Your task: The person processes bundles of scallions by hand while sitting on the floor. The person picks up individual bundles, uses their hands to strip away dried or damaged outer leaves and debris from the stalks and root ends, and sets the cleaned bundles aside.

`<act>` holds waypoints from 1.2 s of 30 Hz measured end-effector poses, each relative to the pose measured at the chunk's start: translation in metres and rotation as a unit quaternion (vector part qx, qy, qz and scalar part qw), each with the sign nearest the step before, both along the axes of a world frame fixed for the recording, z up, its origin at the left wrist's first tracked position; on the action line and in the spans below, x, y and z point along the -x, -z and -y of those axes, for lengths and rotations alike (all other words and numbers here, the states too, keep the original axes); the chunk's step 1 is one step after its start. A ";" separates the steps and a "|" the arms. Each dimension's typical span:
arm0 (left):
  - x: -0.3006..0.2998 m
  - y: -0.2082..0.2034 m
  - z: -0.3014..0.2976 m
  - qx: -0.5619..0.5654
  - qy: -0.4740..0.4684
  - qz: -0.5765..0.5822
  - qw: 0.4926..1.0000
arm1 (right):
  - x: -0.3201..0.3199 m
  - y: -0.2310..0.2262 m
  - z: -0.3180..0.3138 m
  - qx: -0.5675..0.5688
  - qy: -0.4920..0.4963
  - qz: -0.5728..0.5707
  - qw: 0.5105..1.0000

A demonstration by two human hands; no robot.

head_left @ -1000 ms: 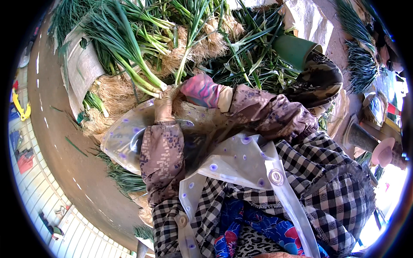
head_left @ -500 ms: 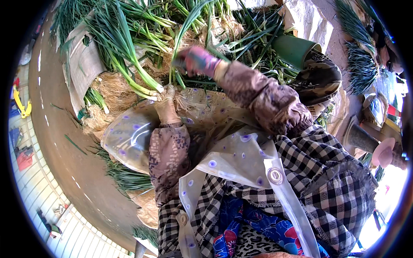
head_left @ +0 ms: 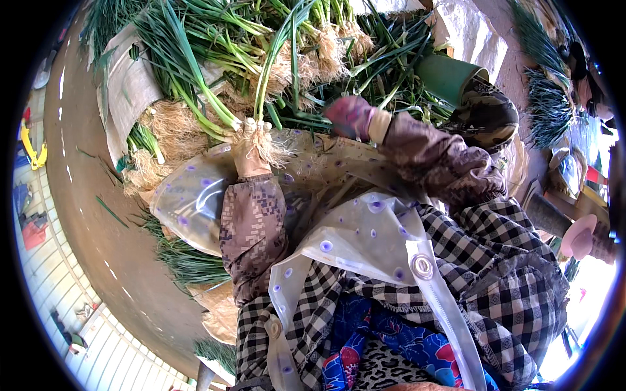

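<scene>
My left hand (head_left: 250, 155), in a pale glove, is closed around the root end of a few green onions (head_left: 218, 107). Their white bulbs and stringy roots poke out at the fingers, and the long green leaves lean away to the far left. To the right, my right hand (head_left: 352, 118), in a dark pink patterned glove, is curled and slightly blurred. A bent green onion leaf (head_left: 296, 78) runs down and across to its fingers. Beneath both hands spreads a clear plastic apron (head_left: 306, 153) with purple dots, covering my lap.
A heap of green onions (head_left: 228, 39) with matted roots lies beyond my hands. Loose green leaves (head_left: 391, 58) pile up beside a green boot (head_left: 440, 75) at the right. More onion bundles (head_left: 551, 98) lie at the far right. A brown floor (head_left: 85, 176) curves along the left.
My right hand has moved right and slightly down, away from the onions, with a leaf trailing to it. My left hand keeps its hold in nearly the same place.
</scene>
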State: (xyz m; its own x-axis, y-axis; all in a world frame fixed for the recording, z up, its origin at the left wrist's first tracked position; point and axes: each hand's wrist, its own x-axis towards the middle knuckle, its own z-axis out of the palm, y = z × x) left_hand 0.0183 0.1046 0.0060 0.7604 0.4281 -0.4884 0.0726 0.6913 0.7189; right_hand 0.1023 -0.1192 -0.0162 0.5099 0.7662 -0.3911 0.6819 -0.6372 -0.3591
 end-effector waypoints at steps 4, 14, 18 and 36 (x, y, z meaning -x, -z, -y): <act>0.007 0.030 -0.020 0.052 0.092 0.002 0.994 | -0.022 -0.038 -0.041 -0.405 0.356 -0.495 0.681; 0.042 -0.031 0.016 0.030 0.226 0.042 0.973 | -0.022 -0.066 -0.115 -0.485 0.262 -0.446 0.705; 0.034 -0.046 0.038 0.123 0.165 0.118 0.972 | -0.023 -0.059 -0.130 -0.499 0.211 -0.082 0.836; 0.046 -0.004 0.026 0.053 0.227 -0.024 0.972 | -0.025 -0.040 -0.120 -0.466 0.246 -0.329 0.783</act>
